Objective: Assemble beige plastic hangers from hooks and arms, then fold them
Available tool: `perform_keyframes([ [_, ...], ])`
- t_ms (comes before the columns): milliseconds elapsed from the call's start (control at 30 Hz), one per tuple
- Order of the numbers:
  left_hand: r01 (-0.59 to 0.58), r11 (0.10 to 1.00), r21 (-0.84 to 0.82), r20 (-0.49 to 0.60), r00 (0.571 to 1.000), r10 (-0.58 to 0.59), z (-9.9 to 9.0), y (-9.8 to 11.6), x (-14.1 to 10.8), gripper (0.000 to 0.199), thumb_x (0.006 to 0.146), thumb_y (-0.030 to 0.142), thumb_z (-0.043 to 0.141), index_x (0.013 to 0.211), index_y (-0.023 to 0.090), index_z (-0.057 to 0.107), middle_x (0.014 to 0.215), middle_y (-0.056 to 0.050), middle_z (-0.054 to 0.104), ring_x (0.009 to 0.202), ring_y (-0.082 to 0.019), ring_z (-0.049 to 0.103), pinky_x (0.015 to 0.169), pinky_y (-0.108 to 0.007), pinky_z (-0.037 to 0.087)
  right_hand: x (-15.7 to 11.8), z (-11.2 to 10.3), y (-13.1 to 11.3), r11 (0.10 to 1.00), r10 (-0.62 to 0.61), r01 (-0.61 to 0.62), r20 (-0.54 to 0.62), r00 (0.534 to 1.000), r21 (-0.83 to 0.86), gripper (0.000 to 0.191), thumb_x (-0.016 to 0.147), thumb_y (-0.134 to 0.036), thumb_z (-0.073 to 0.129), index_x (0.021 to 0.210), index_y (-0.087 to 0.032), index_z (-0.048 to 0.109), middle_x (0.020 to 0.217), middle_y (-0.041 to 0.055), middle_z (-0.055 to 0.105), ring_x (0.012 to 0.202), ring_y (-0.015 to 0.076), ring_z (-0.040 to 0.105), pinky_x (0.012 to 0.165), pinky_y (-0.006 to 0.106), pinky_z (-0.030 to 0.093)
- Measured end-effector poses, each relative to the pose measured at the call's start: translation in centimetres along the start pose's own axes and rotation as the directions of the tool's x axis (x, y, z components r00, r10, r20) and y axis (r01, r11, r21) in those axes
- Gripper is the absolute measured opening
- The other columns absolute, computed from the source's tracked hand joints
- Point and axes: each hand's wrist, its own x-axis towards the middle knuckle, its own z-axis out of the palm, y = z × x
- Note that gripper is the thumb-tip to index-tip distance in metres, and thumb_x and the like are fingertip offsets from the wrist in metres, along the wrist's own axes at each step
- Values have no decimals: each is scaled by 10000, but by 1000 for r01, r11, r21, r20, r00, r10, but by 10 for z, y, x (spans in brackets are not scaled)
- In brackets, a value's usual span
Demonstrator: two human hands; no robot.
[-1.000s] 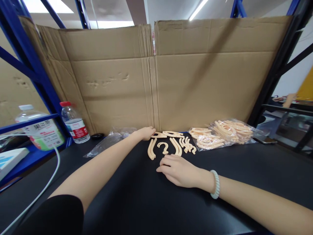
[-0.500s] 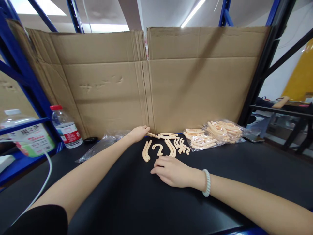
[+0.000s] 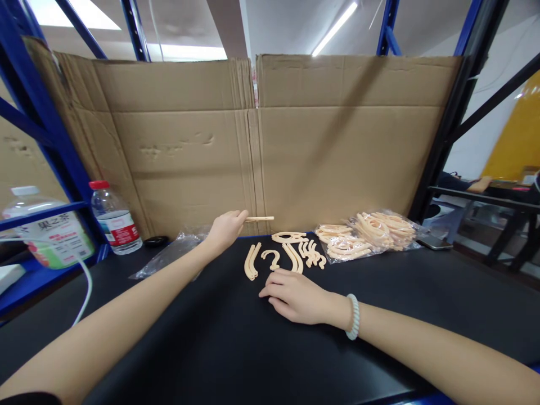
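Note:
My left hand [image 3: 228, 229] is closed on one end of a thin pale wooden piece [image 3: 262, 219], raised above the back of the table and seen edge-on. My right hand [image 3: 293, 295] lies on the black tabletop, palm down with fingers loosely apart, and nothing shows in it. Just beyond its fingers are a hook-shaped wooden piece [image 3: 274, 257] and a curved pair of strips [image 3: 293, 257]. Another pair of curved strips [image 3: 252, 261] lies to the left. Behind sits a flat oval-like piece [image 3: 288, 237], and several small wavy pieces [image 3: 313, 253] lie to the right.
Clear plastic bags with more wooden pieces [image 3: 382, 229] lie at the back right, beside a phone [image 3: 434, 242]. A crumpled clear bag [image 3: 171, 256], a red-capped bottle [image 3: 116, 219] and a black round object [image 3: 156, 241] are at left. Cardboard panels [image 3: 189, 146] wall the back.
My left hand has lifted the thin wooden piece off the table and drawn it up and slightly left. My right hand has hardly moved.

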Motion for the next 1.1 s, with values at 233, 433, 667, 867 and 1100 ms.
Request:
perform_keyframes([
  [233,-178,983,46,-147,972,183,-32,40,-51,116,920,142,493,919,174,604,847,-55,671,807,-208,617,586,-257,454,6,-14,-11,53,698,-283,167,696,958,391,855,-459,591,1070,-132,596,875,92,675,676,143,636,566,249,515],
  [433,-411,895,175,-489,752,442,-46,69,-96,105,893,86,529,866,149,609,843,-50,686,839,-207,654,616,-260,500,3,-34,-17,39,727,-183,97,680,982,326,760,-411,731,887,-135,613,809,63,700,597,127,662,506,206,515],
  [667,-512,845,-156,-494,781,382,-53,74,-108,97,888,168,574,981,164,604,988,-73,686,989,-249,634,780,-329,562,2,-36,-11,271,703,-308,31,710,912,301,780,-420,691,867,-148,593,691,2,667,406,57,550,347,141,382],
  [867,-16,465,-885,-58,995,-76,-52,78,-111,474,842,328,626,1276,233,459,1302,-142,528,1154,-268,555,804,-368,571,1,-44,-12,523,592,-434,54,804,733,248,817,-402,641,836,-156,628,681,-2,661,404,49,518,367,151,407],
  [1100,291,57,-955,290,957,-21,-49,78,-104,252,854,390,598,827,146,654,821,-53,669,799,-187,632,711,-292,521,0,-39,-21,609,525,-470,121,843,639,161,836,-316,620,862,-172,687,713,9,671,456,60,519,398,156,447],
])
